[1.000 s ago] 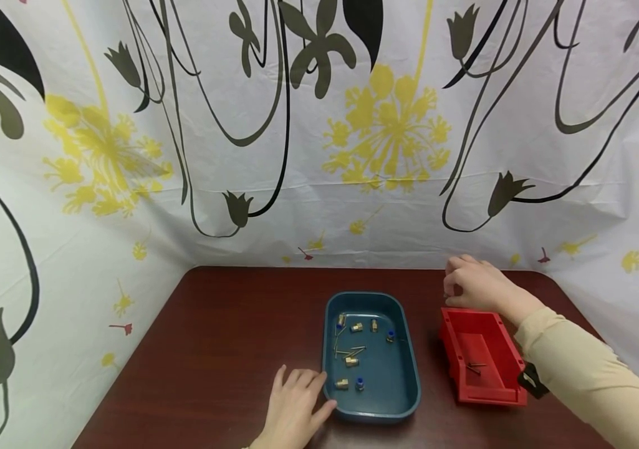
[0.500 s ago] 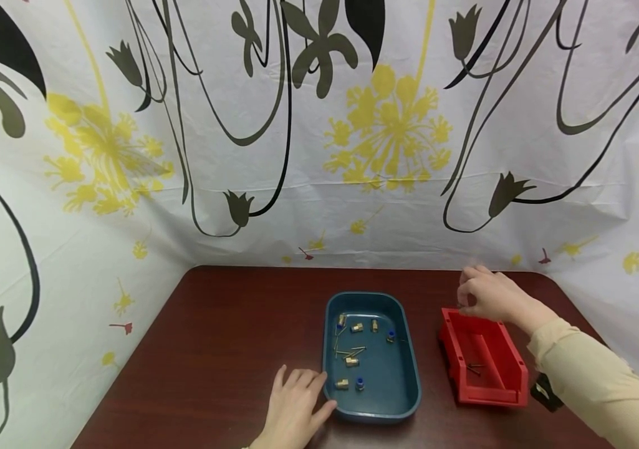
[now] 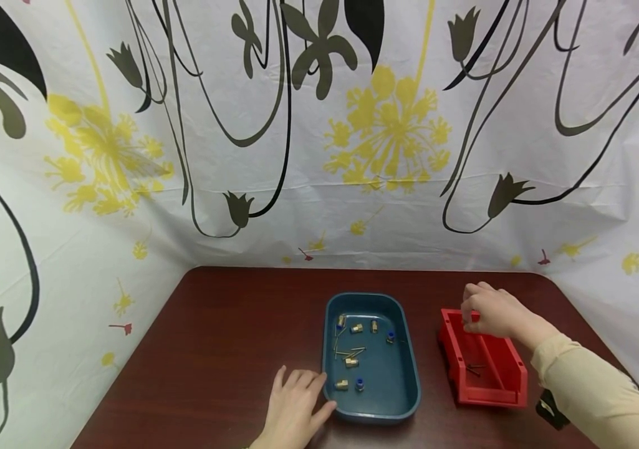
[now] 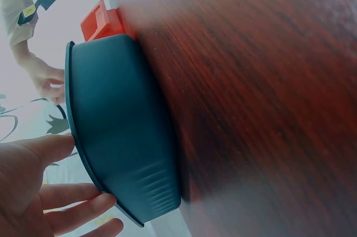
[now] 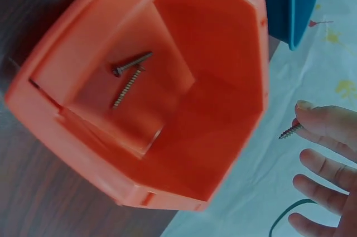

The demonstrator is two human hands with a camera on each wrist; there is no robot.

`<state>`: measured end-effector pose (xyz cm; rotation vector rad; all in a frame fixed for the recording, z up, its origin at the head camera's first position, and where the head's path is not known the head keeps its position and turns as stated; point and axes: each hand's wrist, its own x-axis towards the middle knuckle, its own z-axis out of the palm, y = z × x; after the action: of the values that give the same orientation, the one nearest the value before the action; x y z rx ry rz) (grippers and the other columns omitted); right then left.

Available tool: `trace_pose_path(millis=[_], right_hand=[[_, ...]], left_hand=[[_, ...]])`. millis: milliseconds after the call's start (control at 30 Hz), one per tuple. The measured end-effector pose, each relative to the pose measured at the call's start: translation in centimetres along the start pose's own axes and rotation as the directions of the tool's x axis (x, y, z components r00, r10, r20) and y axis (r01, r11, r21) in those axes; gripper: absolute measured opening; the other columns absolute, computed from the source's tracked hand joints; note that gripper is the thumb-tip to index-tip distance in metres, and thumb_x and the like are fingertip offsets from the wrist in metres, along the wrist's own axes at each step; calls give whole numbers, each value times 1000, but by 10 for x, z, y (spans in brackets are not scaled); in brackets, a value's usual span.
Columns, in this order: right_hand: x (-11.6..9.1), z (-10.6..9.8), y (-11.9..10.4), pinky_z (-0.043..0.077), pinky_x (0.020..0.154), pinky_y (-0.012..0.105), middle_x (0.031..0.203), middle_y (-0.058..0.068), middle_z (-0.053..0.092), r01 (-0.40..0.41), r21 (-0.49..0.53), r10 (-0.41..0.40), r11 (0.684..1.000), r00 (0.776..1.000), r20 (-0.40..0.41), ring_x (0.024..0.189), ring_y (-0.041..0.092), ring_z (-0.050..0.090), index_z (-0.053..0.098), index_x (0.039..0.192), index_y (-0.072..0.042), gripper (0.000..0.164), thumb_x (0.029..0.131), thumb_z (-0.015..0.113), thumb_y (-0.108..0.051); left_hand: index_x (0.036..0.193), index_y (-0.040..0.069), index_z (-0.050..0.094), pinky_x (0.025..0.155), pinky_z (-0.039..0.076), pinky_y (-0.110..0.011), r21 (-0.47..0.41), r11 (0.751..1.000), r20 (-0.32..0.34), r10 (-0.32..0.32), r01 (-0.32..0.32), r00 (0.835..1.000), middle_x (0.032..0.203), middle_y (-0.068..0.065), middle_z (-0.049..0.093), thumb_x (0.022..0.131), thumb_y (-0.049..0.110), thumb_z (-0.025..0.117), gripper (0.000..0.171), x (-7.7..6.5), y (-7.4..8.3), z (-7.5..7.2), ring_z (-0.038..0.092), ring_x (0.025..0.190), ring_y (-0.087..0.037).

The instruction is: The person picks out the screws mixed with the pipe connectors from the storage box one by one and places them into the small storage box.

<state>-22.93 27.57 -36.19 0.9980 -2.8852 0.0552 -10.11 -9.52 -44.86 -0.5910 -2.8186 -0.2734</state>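
Note:
Above the far end of the red bin (image 3: 492, 397), my right hand (image 3: 497, 313) pinches a screw (image 5: 290, 131) between thumb and index finger. Its threaded point sticks out past the fingertips; the rest of it is hidden. Two screws, a dark one (image 5: 131, 63) and a lighter one (image 5: 128, 87), lie on the bin's floor. My left hand (image 3: 295, 405) touches the near left rim of the blue tray (image 3: 389, 393) with relaxed fingers. In the tray are several brass fittings (image 3: 342, 385), blue-topped pieces (image 3: 360, 384) and thin nails (image 3: 355, 352).
Tray and bin stand side by side on a dark red-brown table (image 3: 229, 349), a narrow gap between them. A patterned white cloth (image 3: 319, 224) hangs behind the table's back edge. A dark strap (image 3: 552, 408) is worn at the right wrist.
My right hand has come from behind the red bin, moving right and toward me, to over its far end. The left hand and the tray have stayed put.

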Motion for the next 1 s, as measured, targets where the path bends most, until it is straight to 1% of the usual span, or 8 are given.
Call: trace_pose_path(millis=[200,467,667,800,867,933,967,1000], right_hand=[[-3,7,-1,33,48,30,77,-7,44,-19,18,19,1000,999,26,73,18,40,53,56,-30,26,63,77,-21],[-5,16,0,34,47,30,77,-6,44,-45,46,43,998,998,42,73,19,42,54,56,-28,26,63,77,-19],[-8,24,2,36,47,34,76,-6,44,-70,55,67,996,996,52,74,21,42,54,56,-27,26,62,77,-19],[-10,30,2,36,49,36,76,-5,43,-93,68,87,993,993,84,74,21,42,54,57,-27,25,62,77,-20],[-11,33,1,38,50,39,82,0,49,-98,78,91,992,991,97,80,26,46,53,57,-26,26,63,77,-20],[-12,35,0,40,53,42,90,7,53,-102,84,93,991,990,104,88,34,47,52,57,-26,26,63,77,-19],[-12,35,0,40,52,43,94,12,54,-98,86,89,991,991,101,92,38,47,52,57,-26,27,63,77,-19],[-13,36,0,40,52,42,95,13,54,-97,90,88,991,991,98,93,39,46,52,56,-25,27,63,77,-18]], left_hand=[[104,15,65,85,30,-56,0,1000,8,-7,7,1000,94,2,60,78,45,60,40,0,0,0,52,90,-18],[103,14,65,84,30,-56,2,1000,-13,3,-3,1000,93,2,60,78,45,61,40,-1,0,1,52,89,-18],[104,15,65,85,30,-56,-1,1000,-2,-2,2,1000,94,3,60,78,45,60,40,0,0,1,52,90,-18],[103,15,65,85,30,-56,-5,1000,-1,-4,4,1000,94,3,60,78,45,60,40,-1,-1,2,52,91,-18],[103,15,65,85,30,-56,-6,1000,-1,-3,3,1000,94,3,59,78,45,60,40,-1,-1,2,52,90,-18],[103,15,65,84,30,-56,-5,1000,-6,2,-2,1000,93,3,59,78,45,60,39,-1,0,1,52,90,-18],[103,15,65,84,31,-56,-4,1000,-9,4,-4,1000,93,3,59,79,45,60,39,0,0,1,52,90,-18],[103,15,65,84,31,-56,-3,1000,-12,7,-7,1000,93,3,59,79,44,60,39,0,0,0,52,90,-18]])
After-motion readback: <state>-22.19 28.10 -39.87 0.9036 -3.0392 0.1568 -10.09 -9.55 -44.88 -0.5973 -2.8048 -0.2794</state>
